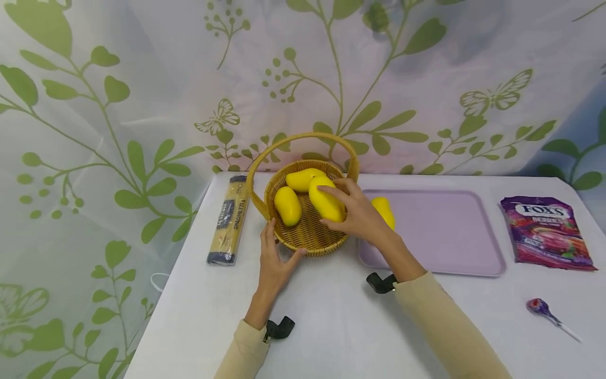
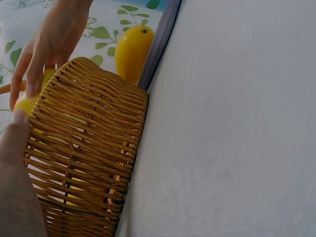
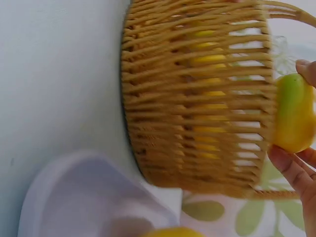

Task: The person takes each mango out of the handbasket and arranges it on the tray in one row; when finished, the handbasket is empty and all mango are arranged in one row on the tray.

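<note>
My right hand (image 1: 361, 211) holds a yellow mango (image 1: 325, 203) over the right part of a wicker basket (image 1: 310, 247), thumb and fingers on opposite sides of it. In the right wrist view this mango (image 3: 294, 113) shows a greenish patch and sits at the basket's rim. Two more mangoes lie inside, one at the left (image 1: 287, 206) and one at the back (image 1: 304, 179). With fingers fairly straight and thumb spread, my left hand (image 1: 275, 266) rests against the basket's front left side. Its thumb (image 2: 15, 133) touches the rim in the left wrist view.
Right of the basket, a lilac tray (image 1: 440, 226) bears another mango (image 1: 384, 211), partly behind my right hand. A spaghetti pack (image 1: 229, 221) lies to the left. At the right are a purple Fox's candy bag (image 1: 546, 231) and a lollipop (image 1: 544, 309). The basket's handle (image 1: 303, 136) arches upward.
</note>
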The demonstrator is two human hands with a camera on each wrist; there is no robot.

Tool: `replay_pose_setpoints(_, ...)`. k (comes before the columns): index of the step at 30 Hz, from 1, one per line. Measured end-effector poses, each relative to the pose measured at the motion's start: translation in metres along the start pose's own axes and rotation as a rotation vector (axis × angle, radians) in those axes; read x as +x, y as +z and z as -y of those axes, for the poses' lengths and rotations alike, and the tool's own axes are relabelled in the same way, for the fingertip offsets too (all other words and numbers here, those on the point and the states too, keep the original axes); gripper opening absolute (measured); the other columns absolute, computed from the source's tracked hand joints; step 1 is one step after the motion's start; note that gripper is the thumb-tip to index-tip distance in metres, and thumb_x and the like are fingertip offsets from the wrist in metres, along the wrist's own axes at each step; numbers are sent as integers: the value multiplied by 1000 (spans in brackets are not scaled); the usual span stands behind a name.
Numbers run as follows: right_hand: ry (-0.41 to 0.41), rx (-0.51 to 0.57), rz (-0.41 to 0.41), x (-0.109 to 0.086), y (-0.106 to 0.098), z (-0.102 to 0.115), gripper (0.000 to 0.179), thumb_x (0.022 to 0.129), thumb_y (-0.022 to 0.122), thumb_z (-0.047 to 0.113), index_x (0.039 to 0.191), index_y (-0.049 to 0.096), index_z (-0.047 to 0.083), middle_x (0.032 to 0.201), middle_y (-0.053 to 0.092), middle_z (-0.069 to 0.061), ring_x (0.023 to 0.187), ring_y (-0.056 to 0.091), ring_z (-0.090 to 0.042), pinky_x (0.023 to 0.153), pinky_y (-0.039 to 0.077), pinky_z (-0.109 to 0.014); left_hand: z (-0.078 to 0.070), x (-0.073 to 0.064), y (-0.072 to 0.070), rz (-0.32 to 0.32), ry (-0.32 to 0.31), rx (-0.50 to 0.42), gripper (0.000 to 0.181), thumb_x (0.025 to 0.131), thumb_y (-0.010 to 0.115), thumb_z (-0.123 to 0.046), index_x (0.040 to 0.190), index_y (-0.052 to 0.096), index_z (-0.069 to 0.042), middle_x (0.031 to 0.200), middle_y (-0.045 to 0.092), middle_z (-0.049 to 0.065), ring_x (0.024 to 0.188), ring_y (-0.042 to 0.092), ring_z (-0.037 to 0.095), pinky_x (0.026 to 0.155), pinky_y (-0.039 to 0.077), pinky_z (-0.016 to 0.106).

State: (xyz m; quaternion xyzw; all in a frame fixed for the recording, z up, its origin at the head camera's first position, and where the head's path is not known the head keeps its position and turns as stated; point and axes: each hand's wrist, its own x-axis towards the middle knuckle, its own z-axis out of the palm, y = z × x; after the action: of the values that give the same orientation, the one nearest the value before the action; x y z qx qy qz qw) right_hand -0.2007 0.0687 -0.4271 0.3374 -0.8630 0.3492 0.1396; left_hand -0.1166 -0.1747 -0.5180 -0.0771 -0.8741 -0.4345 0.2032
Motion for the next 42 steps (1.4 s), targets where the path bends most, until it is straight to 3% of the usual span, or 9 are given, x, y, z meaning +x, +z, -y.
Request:
replay_pose_setpoints(6, 20, -43, -76, -23, -27, 5, 73, 74, 86, 31, 139, 54, 24, 140, 42, -17, 111, 51, -31, 76, 54, -41, 0, 0, 0, -7, -6, 9, 103, 81, 77, -49, 155, 21, -5, 158, 25, 11, 142, 34, 29, 107, 43, 49)
replay_pose_setpoints(10, 43, -57, -132, -42, -46, 2, 73, 71, 87, 25, 137, 57, 21, 139, 43, -19, 109, 51, -33, 76, 53, -44, -1, -1, 1, -9, 0, 10, 103, 81, 77, -49, 155, 21, -5, 158, 25, 10, 142, 35, 30, 106, 44, 48)
replay_pose_setpoints(16, 83, -104, -187, -68, -67, -12, 77, 68, 89, 18, 137, 57, 18, 137, 44, -21, 107, 50, -32, 66, 53, -39, 0, 0, 1, -18, 19, 6, 102, 81, 77, -48, 155, 21, -4, 157, 25, 11, 140, 37, 35, 104, 46, 49)
replay_pose_setpoints(21, 180, -126, -213, -87, -75, -29, 78, 68, 89, 14, 138, 56, 18, 136, 44, -22, 103, 51, -32, 63, 51, -34, 0, 0, 1, -22, 19, 0, 103, 80, 78, -48, 155, 21, -4, 156, 26, 12, 139, 39, 36, 104, 46, 49)
replay_pose_setpoints(25, 263, -151, -209, -100, -76, -41, 77, 68, 89, 14, 138, 56, 16, 133, 44, -25, 100, 50, -35, 63, 49, -35, 1, -1, 2, -22, 17, 4, 103, 81, 78, -47, 155, 21, -4, 157, 26, 12, 139, 39, 36, 104, 46, 49)
replay_pose_setpoints(34, 393, -149, -156, -115, -73, -62, 74, 74, 86, 20, 140, 53, 13, 125, 44, -33, 104, 46, -48, 78, 44, -63, 1, 0, 2, -15, 2, 6, 102, 81, 79, -43, 155, 20, -6, 158, 24, 8, 141, 36, 31, 106, 45, 46)
replay_pose_setpoints(42, 478, -143, -39, -118, -72, -70, 74, 79, 83, 25, 143, 49, 11, 125, 41, -37, 106, 42, -53, 77, 41, -64, 2, 0, 2, -11, -1, 4, 102, 81, 78, -45, 156, 20, -9, 158, 24, 8, 141, 36, 32, 107, 44, 46)
